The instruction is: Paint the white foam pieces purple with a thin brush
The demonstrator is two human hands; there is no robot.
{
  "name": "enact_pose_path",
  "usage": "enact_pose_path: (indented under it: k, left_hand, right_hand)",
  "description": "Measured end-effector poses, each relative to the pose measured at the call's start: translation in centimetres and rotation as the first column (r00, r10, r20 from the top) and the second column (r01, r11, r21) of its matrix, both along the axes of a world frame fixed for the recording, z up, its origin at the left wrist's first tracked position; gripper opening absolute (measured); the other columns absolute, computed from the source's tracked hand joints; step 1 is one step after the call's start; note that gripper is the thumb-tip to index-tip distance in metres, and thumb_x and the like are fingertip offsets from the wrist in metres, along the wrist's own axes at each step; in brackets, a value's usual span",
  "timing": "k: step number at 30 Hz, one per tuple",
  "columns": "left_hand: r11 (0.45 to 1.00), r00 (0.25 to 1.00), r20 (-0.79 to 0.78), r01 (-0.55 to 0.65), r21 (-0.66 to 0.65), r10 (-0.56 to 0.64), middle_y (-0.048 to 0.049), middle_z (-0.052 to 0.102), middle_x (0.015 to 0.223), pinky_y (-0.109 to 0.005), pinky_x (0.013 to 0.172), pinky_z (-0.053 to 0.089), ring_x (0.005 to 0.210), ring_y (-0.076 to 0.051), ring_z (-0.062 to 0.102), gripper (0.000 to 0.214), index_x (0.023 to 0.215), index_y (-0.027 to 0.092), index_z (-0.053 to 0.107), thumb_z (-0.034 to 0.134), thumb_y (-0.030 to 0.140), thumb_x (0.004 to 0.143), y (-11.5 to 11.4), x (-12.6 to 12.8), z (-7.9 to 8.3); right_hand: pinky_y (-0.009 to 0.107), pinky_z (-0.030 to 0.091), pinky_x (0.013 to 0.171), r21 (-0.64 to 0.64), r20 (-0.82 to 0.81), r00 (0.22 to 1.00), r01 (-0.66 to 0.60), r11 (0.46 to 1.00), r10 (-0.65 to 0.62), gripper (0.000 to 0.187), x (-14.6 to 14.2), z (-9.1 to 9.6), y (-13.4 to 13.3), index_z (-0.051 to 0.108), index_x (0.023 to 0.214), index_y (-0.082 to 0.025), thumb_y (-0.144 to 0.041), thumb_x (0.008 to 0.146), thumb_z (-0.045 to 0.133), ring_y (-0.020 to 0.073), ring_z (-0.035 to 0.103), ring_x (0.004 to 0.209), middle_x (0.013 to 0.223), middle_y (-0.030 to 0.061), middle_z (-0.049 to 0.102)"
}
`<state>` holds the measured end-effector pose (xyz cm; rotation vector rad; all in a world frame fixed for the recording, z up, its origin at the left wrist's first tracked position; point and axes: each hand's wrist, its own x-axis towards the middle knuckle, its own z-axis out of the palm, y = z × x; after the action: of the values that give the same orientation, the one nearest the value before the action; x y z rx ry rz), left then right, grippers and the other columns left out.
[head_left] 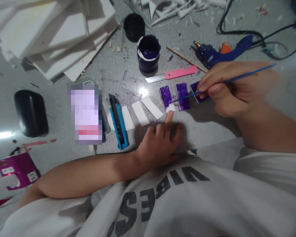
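My right hand (227, 89) pinches a thin blue paintbrush (246, 75); its tip touches a small foam strip (167, 98) that is purple except for its white near end. My left hand (161, 138) rests on the table with its index finger stretched out, pressing that white end down. Two more purple-painted strips (183, 95) lie just to the right, one partly under my right hand. Three unpainted white strips (140, 113) lie to the left. A pot of purple paint (148, 53) stands behind them.
A blue utility knife (118, 122) and a phone (86, 113) lie left of the strips. A pink-handled blade (172, 74), a wooden stick, a blue glue gun (219, 52) with cables, a black lid (134, 27), stacked white foam boards (54, 36), a black mouse (31, 113).
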<state>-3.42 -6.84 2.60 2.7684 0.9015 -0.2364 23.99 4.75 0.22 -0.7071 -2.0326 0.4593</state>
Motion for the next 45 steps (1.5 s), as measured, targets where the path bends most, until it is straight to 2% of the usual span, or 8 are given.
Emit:
enact_pose_path:
  k: [6, 10, 16, 20, 25, 34, 40, 45]
  left_hand:
    - [1.0, 1.0, 0.005, -0.007, 0.0, 0.007, -0.0339, 0.051, 0.192, -0.045, 0.078, 0.062, 0.106, -0.036, 0.082, 0.09, 0.18, 0.02, 0.067, 0.082, 0.077, 0.111, 0.0, 0.1, -0.1]
    - [1.0, 1.0, 0.003, -0.014, -0.024, 0.014, -0.0325, 0.049, 0.194, -0.046, 0.08, 0.063, 0.109, -0.037, 0.082, 0.091, 0.181, 0.022, 0.066, 0.085, 0.076, 0.109, 0.0, 0.1, 0.0]
    - [1.0, 1.0, -0.011, -0.001, -0.022, 0.001, -0.0327, 0.049, 0.194, -0.045, 0.079, 0.063, 0.109, -0.036, 0.082, 0.094, 0.182, 0.021, 0.066, 0.084, 0.078, 0.11, 0.1, 0.0, 0.1]
    - [1.0, 1.0, -0.012, 0.005, -0.008, -0.005, -0.0343, 0.049, 0.193, -0.045, 0.079, 0.064, 0.108, -0.036, 0.083, 0.094, 0.181, 0.02, 0.066, 0.084, 0.08, 0.11, 0.1, 0.0, 0.1]
    - [1.0, 1.0, 0.014, -0.007, -0.006, 0.007, -0.0332, 0.051, 0.193, -0.045, 0.078, 0.063, 0.108, -0.036, 0.082, 0.091, 0.179, 0.021, 0.068, 0.083, 0.078, 0.11, 0.0, 0.0, 0.0]
    - [0.999, 0.999, 0.044, -0.007, 0.04, 0.005, -0.0356, 0.055, 0.19, -0.044, 0.077, 0.063, 0.107, -0.036, 0.082, 0.096, 0.176, 0.016, 0.07, 0.084, 0.082, 0.108, -0.2, -0.1, -0.5]
    - [0.999, 0.998, 0.064, -0.011, 0.03, 0.009, -0.0333, 0.056, 0.19, -0.044, 0.076, 0.062, 0.106, -0.036, 0.082, 0.094, 0.176, 0.018, 0.07, 0.085, 0.082, 0.108, -0.2, -0.2, -0.7]
    - [0.995, 0.998, 0.064, 0.013, 0.095, -0.019, -0.0392, 0.058, 0.186, -0.044, 0.074, 0.062, 0.103, -0.035, 0.082, 0.105, 0.173, 0.013, 0.072, 0.087, 0.09, 0.103, -0.3, -0.4, -0.9]
  right_hand:
    - [0.026, 0.065, 0.063, 0.088, 0.057, 0.996, -0.075, 0.993, 0.07, 0.015, -0.8, 0.8, 0.1, 0.083, 0.109, -0.027, -0.03, 0.12, 0.073, 0.0135, 0.083, 0.077, 0.089, -0.004, 0.083]
    - [0.027, 0.065, 0.065, 0.152, 0.098, 0.995, -0.024, 0.988, 0.009, 0.017, -0.1, 0.5, 0.4, 0.083, 0.108, -0.028, -0.034, 0.12, 0.072, 0.013, 0.082, 0.076, 0.087, -0.0055, 0.081]
    - [0.028, 0.067, 0.067, 0.043, 0.048, 0.998, 0.037, 0.998, -0.039, 0.024, 0.1, 0.5, -0.2, 0.086, 0.109, -0.029, -0.039, 0.123, 0.07, 0.0127, 0.082, 0.077, 0.093, -0.004, 0.085]
    - [0.029, 0.071, 0.069, 0.113, 0.137, 0.991, -0.022, 0.993, 0.006, 0.02, 0.0, 0.9, -0.1, 0.083, 0.109, -0.029, -0.035, 0.122, 0.069, 0.0144, 0.085, 0.08, 0.091, -0.004, 0.085]
    - [0.023, 0.063, 0.061, 0.171, 0.07, 0.997, 0.008, 0.985, -0.02, 0.029, 0.6, 0.7, 0.8, 0.083, 0.103, -0.028, -0.042, 0.124, 0.07, 0.0104, 0.083, 0.073, 0.082, -0.0058, 0.081]
    - [0.024, 0.061, 0.063, 0.034, 0.126, 0.992, -0.016, 0.999, 0.012, 0.03, 0.4, 1.2, 0.1, 0.085, 0.104, -0.026, -0.039, 0.125, 0.068, 0.0103, 0.083, 0.078, 0.089, -0.0018, 0.086]
    - [0.035, 0.062, 0.064, -0.253, -0.058, 0.97, 0.216, 0.943, -0.238, 0.069, 0.4, 1.0, 0.1, 0.087, 0.084, -0.025, -0.089, 0.108, 0.079, 0.0126, 0.08, 0.068, 0.075, -0.0017, 0.081]
    - [0.033, 0.062, 0.066, -0.164, 0.009, 0.997, 0.072, 0.984, -0.072, 0.05, 0.1, 1.1, -0.1, 0.091, 0.098, -0.029, -0.066, 0.124, 0.069, 0.0107, 0.081, 0.074, 0.084, -0.0016, 0.085]
